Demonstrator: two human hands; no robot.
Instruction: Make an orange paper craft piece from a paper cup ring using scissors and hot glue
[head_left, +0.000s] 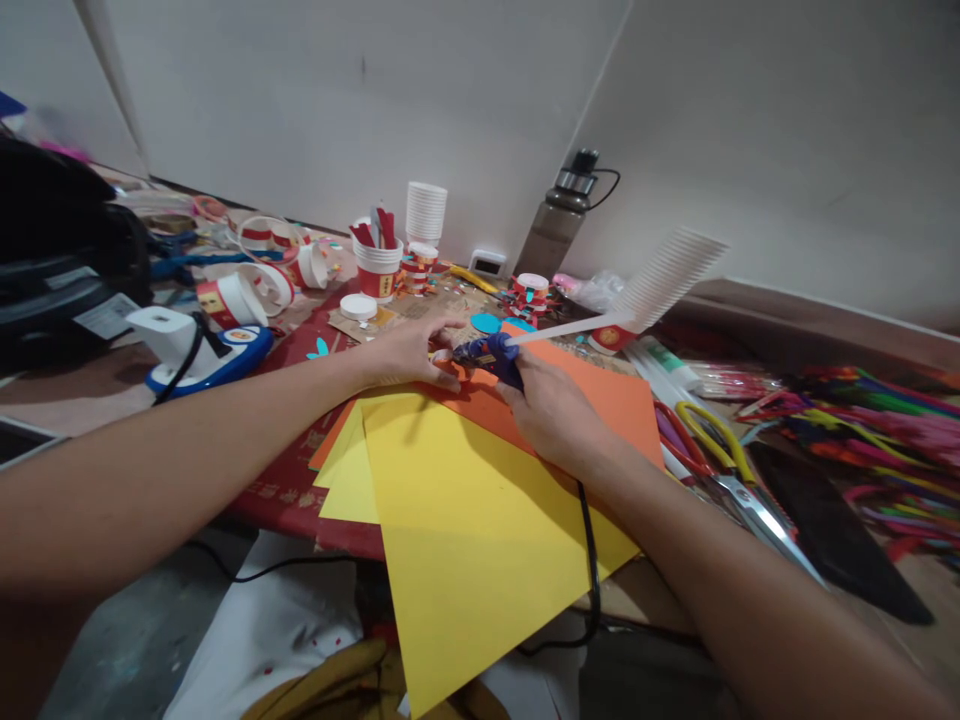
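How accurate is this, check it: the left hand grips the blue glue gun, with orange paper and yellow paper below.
Wrong hand: the head view shows the right hand gripping the blue glue gun. Orange paper and yellow paper do lie below.

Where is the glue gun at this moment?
The glue gun is central in the head view, in the right hand, over orange paper, beside the left hand.

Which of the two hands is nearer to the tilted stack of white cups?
Right. The right hand, gripping the blue glue gun, is left of the tilted stack, toward the person; the left hand is farther left, near the gun's front.
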